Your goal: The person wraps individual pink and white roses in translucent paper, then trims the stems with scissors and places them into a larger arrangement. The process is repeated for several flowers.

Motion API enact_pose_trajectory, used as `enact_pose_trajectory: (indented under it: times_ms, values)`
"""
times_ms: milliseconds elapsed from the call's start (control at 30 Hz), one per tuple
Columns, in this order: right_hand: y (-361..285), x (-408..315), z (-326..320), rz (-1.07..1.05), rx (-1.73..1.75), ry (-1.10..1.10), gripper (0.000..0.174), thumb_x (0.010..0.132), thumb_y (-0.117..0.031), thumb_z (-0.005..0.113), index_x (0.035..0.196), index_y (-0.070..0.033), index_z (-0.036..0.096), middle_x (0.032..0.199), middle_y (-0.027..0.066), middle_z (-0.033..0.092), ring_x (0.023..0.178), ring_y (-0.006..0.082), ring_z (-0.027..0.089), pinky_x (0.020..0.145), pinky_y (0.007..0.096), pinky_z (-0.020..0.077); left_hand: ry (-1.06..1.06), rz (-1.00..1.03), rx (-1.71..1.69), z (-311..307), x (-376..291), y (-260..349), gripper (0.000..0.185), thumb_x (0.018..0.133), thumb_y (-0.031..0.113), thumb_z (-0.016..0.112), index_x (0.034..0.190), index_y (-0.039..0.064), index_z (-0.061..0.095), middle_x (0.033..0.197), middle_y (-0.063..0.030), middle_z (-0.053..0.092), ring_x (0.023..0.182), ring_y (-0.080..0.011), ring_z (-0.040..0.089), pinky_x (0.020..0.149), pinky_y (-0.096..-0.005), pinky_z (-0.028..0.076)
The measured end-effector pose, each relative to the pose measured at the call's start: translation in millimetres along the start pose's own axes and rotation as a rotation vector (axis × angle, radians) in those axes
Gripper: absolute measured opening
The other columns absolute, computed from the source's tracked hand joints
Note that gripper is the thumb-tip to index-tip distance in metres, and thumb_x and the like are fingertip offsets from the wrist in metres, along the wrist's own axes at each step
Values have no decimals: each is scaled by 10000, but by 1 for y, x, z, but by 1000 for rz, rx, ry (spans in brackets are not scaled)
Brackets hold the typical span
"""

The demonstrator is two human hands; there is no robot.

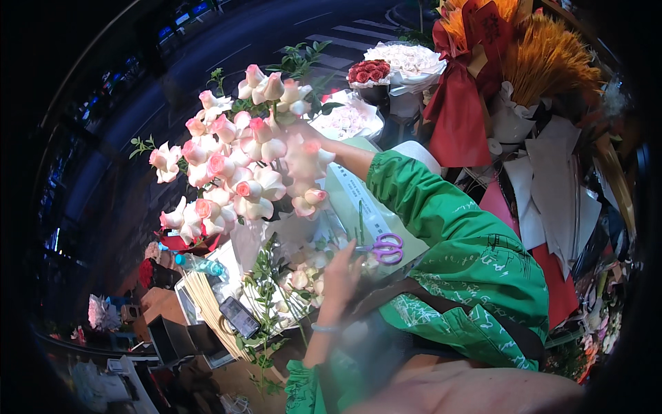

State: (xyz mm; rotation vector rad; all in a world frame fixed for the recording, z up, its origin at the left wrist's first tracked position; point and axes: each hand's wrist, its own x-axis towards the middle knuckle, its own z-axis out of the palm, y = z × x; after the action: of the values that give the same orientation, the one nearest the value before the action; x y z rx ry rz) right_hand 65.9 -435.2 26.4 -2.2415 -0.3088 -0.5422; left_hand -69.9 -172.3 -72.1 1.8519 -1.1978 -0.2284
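Observation:
A large cluster of white roses with pink edges stands over the work table. My right hand reaches in at its right side; blossoms and blur hide its fingers, so its grip cannot be told. Below the blossoms is my left hand, a bracelet on its wrist, its fingers bent and blurred. Its fingertips are close to scissors with purple handles; whether they touch the blades is unclear. A cut green stem lies on pale green wrapping paper. Loose pale blossoms lie around my left hand.
Left of my left hand lie a smartphone, thin pale sticks, leafy stems and a bottle with a turquoise cap. Wrapped bouquets stand beyond my right arm. Red wrapping and paper sheets are at the right.

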Motion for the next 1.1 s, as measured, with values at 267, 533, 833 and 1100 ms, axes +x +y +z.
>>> enact_pose_trajectory:
  times_ms: [267,533,833,1100]
  values:
    - [-3,-2,10,37,-2,-20,193,873,-156,581,997,-33,662,956,19,647,875,89,579,765,275,466,-34,61,8,1,5,-1,408,826,123,658,1214,40,561,995,-174,642,912,-304,634,776,-375,495]
    - [-5,-1,12,51,7,-36,203,871,-159,584,1013,-33,657,966,20,646,877,89,578,768,272,465,-75,28,-22,-2,4,1,401,865,197,623,1239,74,551,1037,-173,633,927,-341,615,799,-411,482]
    - [-8,-12,13,84,29,-53,217,869,-162,588,1031,-34,652,977,21,645,879,89,577,770,269,464,-45,51,1,-2,1,-1,412,837,153,654,1225,51,560,1001,-177,645,911,-311,638,755,-371,503]
    - [-9,-18,18,103,48,-59,230,867,-165,591,1047,-34,647,986,22,643,881,88,577,772,266,464,-1,26,-29,-11,1,-8,419,831,124,656,1231,50,555,1021,-174,640,915,-314,634,770,-375,498]
